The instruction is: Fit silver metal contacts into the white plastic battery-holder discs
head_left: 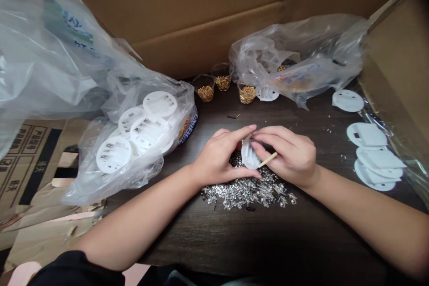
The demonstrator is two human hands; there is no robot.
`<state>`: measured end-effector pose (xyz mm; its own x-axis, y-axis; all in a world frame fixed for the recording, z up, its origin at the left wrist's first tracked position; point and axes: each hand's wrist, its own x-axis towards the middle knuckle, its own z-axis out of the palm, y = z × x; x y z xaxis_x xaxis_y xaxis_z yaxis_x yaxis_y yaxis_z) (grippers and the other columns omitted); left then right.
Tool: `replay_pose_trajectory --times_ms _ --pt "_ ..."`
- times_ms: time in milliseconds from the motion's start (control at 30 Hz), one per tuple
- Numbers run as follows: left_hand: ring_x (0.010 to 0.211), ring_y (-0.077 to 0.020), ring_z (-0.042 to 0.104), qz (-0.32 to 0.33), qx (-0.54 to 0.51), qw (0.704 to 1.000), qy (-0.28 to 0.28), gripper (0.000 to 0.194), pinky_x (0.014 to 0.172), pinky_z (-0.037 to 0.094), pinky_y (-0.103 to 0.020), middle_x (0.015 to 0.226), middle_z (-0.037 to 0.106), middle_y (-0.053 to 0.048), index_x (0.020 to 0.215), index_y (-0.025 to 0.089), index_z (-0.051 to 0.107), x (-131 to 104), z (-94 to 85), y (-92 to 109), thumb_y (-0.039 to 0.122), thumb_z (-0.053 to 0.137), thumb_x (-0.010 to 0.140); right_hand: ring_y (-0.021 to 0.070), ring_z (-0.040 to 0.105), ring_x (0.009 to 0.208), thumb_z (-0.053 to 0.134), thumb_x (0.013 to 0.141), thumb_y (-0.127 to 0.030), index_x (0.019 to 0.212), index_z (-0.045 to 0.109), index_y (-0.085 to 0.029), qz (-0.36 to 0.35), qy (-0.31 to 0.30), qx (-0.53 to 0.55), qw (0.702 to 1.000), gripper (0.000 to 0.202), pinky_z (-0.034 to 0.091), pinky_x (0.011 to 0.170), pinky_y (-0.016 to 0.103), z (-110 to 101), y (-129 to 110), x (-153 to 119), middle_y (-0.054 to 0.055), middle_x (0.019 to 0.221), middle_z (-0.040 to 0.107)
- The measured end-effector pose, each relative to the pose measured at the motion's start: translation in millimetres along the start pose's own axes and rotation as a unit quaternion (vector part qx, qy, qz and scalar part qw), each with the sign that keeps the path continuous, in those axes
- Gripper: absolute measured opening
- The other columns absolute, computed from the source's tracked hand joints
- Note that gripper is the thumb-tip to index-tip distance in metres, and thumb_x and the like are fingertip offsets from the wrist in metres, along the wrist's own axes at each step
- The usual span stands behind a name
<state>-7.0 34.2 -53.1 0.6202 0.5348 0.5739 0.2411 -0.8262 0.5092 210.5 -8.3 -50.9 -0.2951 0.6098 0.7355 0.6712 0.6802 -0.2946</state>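
Observation:
My left hand (223, 154) grips a white round plastic disc (250, 154) between thumb and fingers, tilted up on edge. At the disc's upper part, the fingertips of my right hand (291, 152) are pinched together; whatever small part lies between them is too hidden to make out. A thin pale stick, apparently wooden (269, 159), is held in my right hand and slants out below its fingers, one end near the disc. Both hands hover over a heap of small silvery metal clips (241, 192) on the dark table (201, 232).
Clear plastic cups (205, 88) of small brass-coloured pins stand at the back. White discs lie in a plastic bag (147, 174) at left; more discs (378, 161) are stacked at right. Another bag (301, 58) lies behind. Cardboard walls (201, 9) enclose the back and right.

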Motion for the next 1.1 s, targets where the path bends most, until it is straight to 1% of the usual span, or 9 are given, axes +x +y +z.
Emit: replay_pose_trajectory --times_ms 267,400,633,700,867,1000,1100 --pt "0.09 -0.0239 0.075 0.018 0.005 1.0 0.007 0.107 0.083 0.057 -0.039 0.118 0.076 -0.013 0.156 0.022 0.038 0.1 1.2 -0.2 0.072 0.08 0.071 0.0175 0.078 0.084 0.075 0.09 -0.014 0.107 0.073 -0.018 -0.012 -0.019 0.0 1.0 0.017 0.064 0.072 0.029 0.3 1.4 -1.4 0.007 0.107 0.081" --pt "0.089 -0.0228 0.073 0.025 0.003 1.0 0.01 0.107 0.083 0.056 -0.037 0.115 0.077 -0.011 0.157 0.022 0.038 0.1 1.3 0.0 0.072 0.08 0.071 0.0172 0.078 0.081 0.075 0.09 -0.014 0.102 0.074 -0.017 -0.025 -0.023 -0.006 0.999 0.012 0.063 0.069 0.028 -0.8 1.5 -1.3 0.008 0.106 0.081" --pt "0.086 -0.0216 0.071 0.028 0.005 0.999 0.017 0.108 0.083 0.055 -0.036 0.107 0.078 -0.009 0.157 0.023 0.038 -0.3 1.3 -1.0 0.073 0.079 0.071 0.0165 0.077 0.081 0.073 0.092 -0.017 0.101 0.075 -0.019 -0.027 -0.043 0.01 0.999 0.01 0.062 0.068 0.028 -2.4 2.1 -1.6 0.008 0.108 0.08" --pt "0.084 -0.0211 0.071 0.033 0.007 0.999 0.023 0.107 0.082 0.055 -0.036 0.105 0.077 -0.008 0.155 0.021 0.04 -0.1 1.2 -0.8 0.072 0.081 0.07 0.0172 0.077 0.083 0.074 0.092 -0.015 0.102 0.074 -0.018 -0.024 -0.037 0.015 0.999 0.011 0.062 0.068 0.028 -1.7 1.3 -1.6 0.008 0.108 0.08" --pt "0.084 -0.0211 0.071 0.037 0.005 0.999 0.019 0.101 0.082 0.055 -0.036 0.11 0.077 -0.009 0.155 0.022 0.041 0.3 0.7 0.7 0.067 0.082 0.074 0.0177 0.078 0.085 0.075 0.089 -0.013 0.107 0.073 -0.018 -0.013 -0.01 0.019 1.0 0.019 0.063 0.07 0.029 -1.1 -0.7 -2.2 0.007 0.105 0.081" --pt "0.078 -0.0198 0.07 0.031 0.002 0.999 0.016 0.101 0.079 0.054 -0.035 0.107 0.078 -0.009 0.155 0.022 0.041 0.0 0.8 0.6 0.067 0.082 0.074 0.0175 0.078 0.085 0.075 0.09 -0.015 0.107 0.073 -0.02 -0.009 -0.011 0.016 1.0 0.018 0.063 0.071 0.029 -1.4 -0.1 -2.1 0.006 0.104 0.081" --pt "0.078 -0.0202 0.07 0.033 0.006 0.999 0.019 0.101 0.078 0.054 -0.035 0.104 0.078 -0.008 0.155 0.023 0.04 -0.1 1.4 0.3 0.068 0.081 0.074 0.0175 0.078 0.085 0.074 0.091 -0.014 0.107 0.073 -0.02 -0.01 -0.016 0.024 1.0 0.018 0.064 0.071 0.029 -1.1 -0.1 -2.1 0.007 0.106 0.081"
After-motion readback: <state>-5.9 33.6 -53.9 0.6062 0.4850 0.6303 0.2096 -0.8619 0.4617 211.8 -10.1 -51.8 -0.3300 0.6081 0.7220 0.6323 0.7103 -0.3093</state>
